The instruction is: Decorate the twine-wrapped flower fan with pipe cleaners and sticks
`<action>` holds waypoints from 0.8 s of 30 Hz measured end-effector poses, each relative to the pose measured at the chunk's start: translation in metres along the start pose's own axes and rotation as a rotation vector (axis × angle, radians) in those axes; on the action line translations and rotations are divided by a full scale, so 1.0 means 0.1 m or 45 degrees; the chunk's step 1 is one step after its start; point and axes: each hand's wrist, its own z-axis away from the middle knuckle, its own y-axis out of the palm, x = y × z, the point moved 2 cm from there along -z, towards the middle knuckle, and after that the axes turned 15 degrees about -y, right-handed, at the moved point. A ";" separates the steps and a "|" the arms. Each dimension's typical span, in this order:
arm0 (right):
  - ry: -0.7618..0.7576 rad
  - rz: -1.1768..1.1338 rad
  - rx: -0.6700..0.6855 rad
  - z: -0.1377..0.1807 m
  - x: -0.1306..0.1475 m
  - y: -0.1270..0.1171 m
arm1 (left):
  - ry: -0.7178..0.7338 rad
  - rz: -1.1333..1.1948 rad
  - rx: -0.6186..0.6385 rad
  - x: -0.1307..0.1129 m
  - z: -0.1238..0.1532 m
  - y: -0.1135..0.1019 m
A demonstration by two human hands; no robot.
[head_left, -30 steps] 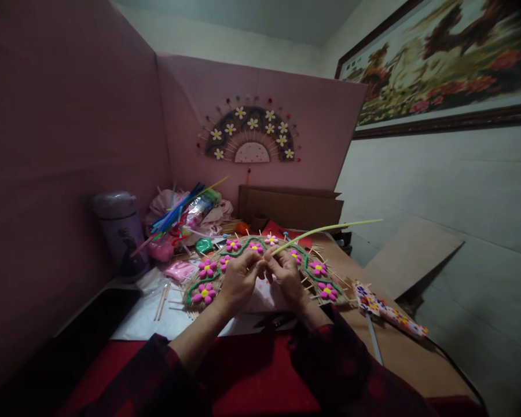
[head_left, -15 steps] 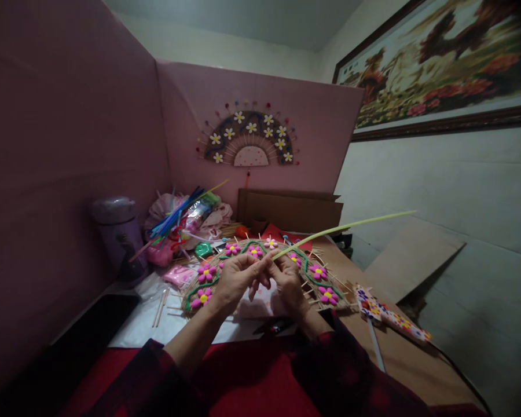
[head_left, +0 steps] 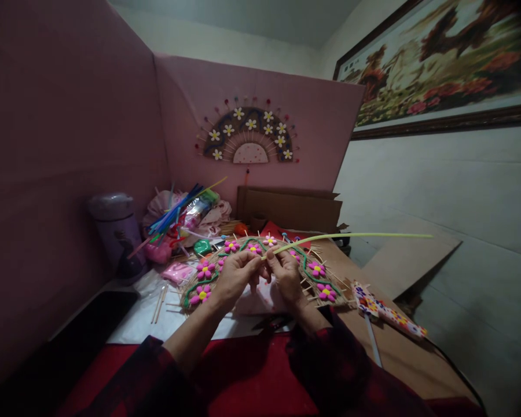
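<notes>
A long yellow-green pipe cleaner stretches off to the right from between my two hands. My left hand pinches its near end, fingers pressed together. Just beside it, my right hand grips the same pipe cleaner between thumb and fingers. Both are held over a woven half-round fan on the table, which bears pink clay flowers with yellow centres, a green wavy strand and thin sticks around its edge. My hands hide the fan's middle. Dark-handled scissors lie in front of it.
Behind the fan lie blue pipe cleaners and bagged clay. A purple flask stands at left, near a dark flat object. A flower-patterned glue gun rests at right. A finished fan hangs on the pink panel.
The pipe cleaner's free end has swung down and slightly right, so it now lies nearly level. Both hands keep hold of it close together; the view has shifted slightly.
</notes>
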 end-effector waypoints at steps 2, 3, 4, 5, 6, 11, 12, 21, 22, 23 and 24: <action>-0.011 0.013 0.024 -0.02 0.01 -0.01 | -0.014 -0.015 0.033 -0.01 0.00 0.00; -0.018 0.014 0.034 -0.02 0.01 -0.01 | -0.016 -0.014 0.045 -0.02 0.00 0.00; -0.027 0.019 0.039 -0.03 0.02 -0.01 | -0.018 -0.011 0.054 -0.02 0.00 0.00; -0.039 0.033 0.042 -0.03 0.02 -0.01 | -0.018 -0.005 0.057 -0.02 0.00 0.00; -0.049 0.054 0.045 -0.02 0.02 -0.02 | -0.022 0.002 0.057 -0.02 0.00 -0.01; -0.066 0.196 0.087 0.01 -0.02 -0.04 | -0.069 0.026 -0.008 0.01 -0.02 -0.03; -0.074 0.226 0.090 0.02 -0.03 -0.05 | -0.080 0.008 -0.030 0.01 -0.03 -0.03; -0.130 0.623 0.115 0.02 0.00 -0.03 | 0.377 -1.232 -0.497 0.00 0.01 -0.08; -0.131 0.647 0.131 0.03 -0.01 -0.02 | 0.408 -1.377 -0.538 0.01 0.01 -0.07; -0.139 0.660 0.148 0.04 -0.01 -0.01 | 0.431 -1.502 -0.567 0.03 0.02 -0.06; -0.154 0.661 0.162 0.05 -0.02 0.00 | 0.449 -1.598 -0.584 0.04 0.02 -0.06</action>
